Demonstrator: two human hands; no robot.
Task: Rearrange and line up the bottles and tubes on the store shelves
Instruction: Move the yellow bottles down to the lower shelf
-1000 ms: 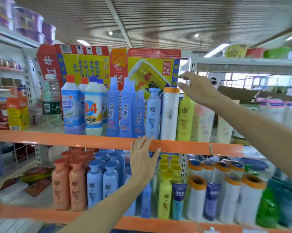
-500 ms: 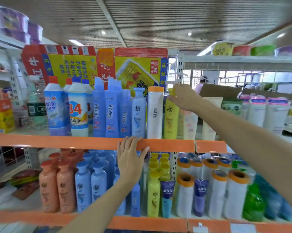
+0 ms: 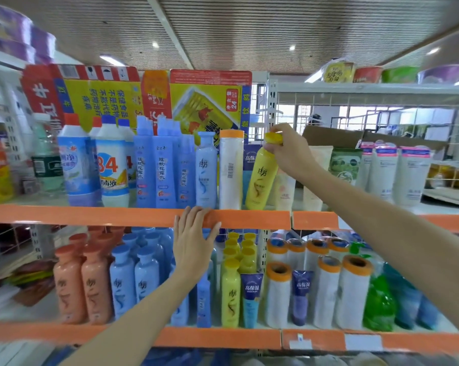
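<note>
On the upper shelf (image 3: pixel 91 216) a yellow bottle (image 3: pixel 260 178) leans with its top tilted to the right. My right hand (image 3: pixel 289 149) grips it at the neck and cap. Left of it stand a white roll with an orange cap (image 3: pixel 231 170), a pale blue bottle (image 3: pixel 206 170) and several blue spray bottles (image 3: pixel 159 167). My left hand (image 3: pixel 194 241) lies flat with fingers spread on the orange front edge of the upper shelf, holding nothing. A dark blue tube (image 3: pixel 251 162) stands behind the yellow bottle.
The lower shelf (image 3: pixel 218 338) holds orange bottles (image 3: pixel 80 283), blue bottles (image 3: pixel 133 281), yellow bottles (image 3: pixel 231 291), white rolls (image 3: pixel 326 294) and a green bottle (image 3: pixel 379 305). White tubes (image 3: pixel 397 173) stand at the upper right. Flattened cartons (image 3: pixel 133 96) back the upper shelf.
My right hand came down from the carton's edge onto the yellow bottle's top and closed on it; the bottle now tilts. My left hand stays on the shelf edge.
</note>
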